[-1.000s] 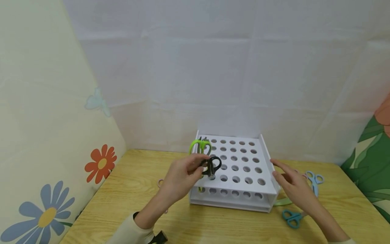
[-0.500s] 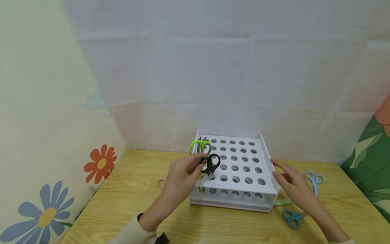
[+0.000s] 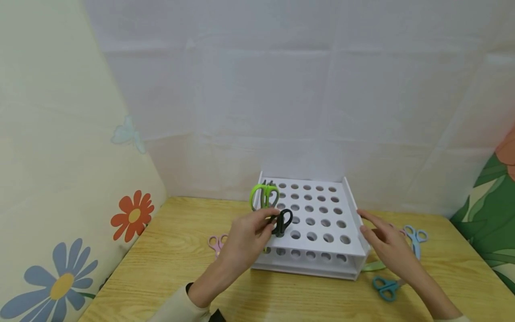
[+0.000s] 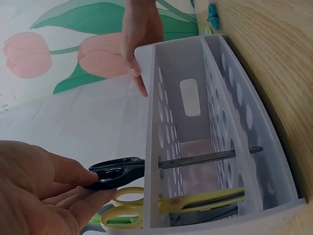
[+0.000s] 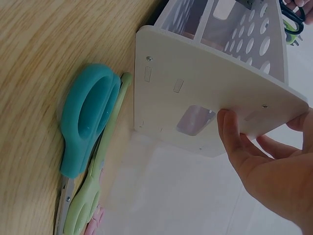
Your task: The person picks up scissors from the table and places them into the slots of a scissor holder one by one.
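My left hand (image 3: 245,239) pinches black-handled scissors (image 4: 120,172) by the handles at the rack's front left. In the left wrist view their blades pass through a hole in the upper plate, and the tip reaches through the lower plate. The white two-tier rack (image 3: 306,270) has rows of round holes. Beside the black pair, yellow scissors (image 4: 123,210) stand in the rack, partly hidden in the head view. Lime-green scissors (image 3: 266,191) stand further back in the same column. With fingers extended, my right hand (image 5: 276,169) rests against the rack's right side panel (image 5: 168,110).
Right of the rack lie teal scissors (image 3: 385,288), light-blue scissors (image 3: 416,237) and a pale green pair (image 5: 88,196). A pink pair (image 5: 93,223) shows partly behind them. More pink scissors (image 3: 217,243) lie at the left on the wooden table (image 3: 169,241).
The black scissors, first held above the front left holes, have moved down with my left hand into a hole of the rack. My right hand has stayed at the side panel.
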The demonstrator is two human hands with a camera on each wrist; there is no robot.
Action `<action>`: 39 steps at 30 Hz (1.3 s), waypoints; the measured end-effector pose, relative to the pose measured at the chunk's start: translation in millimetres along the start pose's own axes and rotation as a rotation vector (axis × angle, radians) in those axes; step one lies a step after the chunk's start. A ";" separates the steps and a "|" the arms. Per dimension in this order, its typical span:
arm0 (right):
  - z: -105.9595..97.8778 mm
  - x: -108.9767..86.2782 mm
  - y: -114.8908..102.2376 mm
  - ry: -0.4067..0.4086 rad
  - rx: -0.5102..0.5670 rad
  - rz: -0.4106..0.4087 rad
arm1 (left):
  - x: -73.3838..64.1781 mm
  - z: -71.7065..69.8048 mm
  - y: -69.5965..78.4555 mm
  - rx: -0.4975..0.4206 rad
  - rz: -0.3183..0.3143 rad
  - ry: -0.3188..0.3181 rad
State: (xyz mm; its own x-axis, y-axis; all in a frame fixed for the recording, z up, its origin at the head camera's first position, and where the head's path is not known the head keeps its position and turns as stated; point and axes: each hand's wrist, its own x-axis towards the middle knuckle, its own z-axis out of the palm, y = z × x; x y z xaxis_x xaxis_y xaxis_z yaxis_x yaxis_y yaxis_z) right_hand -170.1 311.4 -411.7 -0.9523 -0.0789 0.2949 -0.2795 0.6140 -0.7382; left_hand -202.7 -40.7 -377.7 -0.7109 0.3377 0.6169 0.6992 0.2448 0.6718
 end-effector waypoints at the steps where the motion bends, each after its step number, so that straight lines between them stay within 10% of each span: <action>1: 0.1 0.0 -0.1 0.001 0.000 0.000 | -0.1 0.2 0.3 0.015 0.008 -0.001; 18: -0.1 -2.0 -0.7 0.001 0.000 0.015 | 0.0 -6.5 6.6 0.044 -0.021 -0.075; 39: -0.3 -0.7 -0.8 0.000 -0.021 -0.010 | 2.3 -50.4 8.1 0.298 0.018 0.129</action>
State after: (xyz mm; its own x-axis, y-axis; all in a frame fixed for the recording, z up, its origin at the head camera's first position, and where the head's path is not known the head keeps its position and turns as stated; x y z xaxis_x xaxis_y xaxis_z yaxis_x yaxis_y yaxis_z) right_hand -169.2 311.2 -411.0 -0.9495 -0.0852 0.3021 -0.2862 0.6296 -0.7222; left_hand -202.5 -83.7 -350.2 -0.6887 0.2310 0.6873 0.6895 0.5019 0.5222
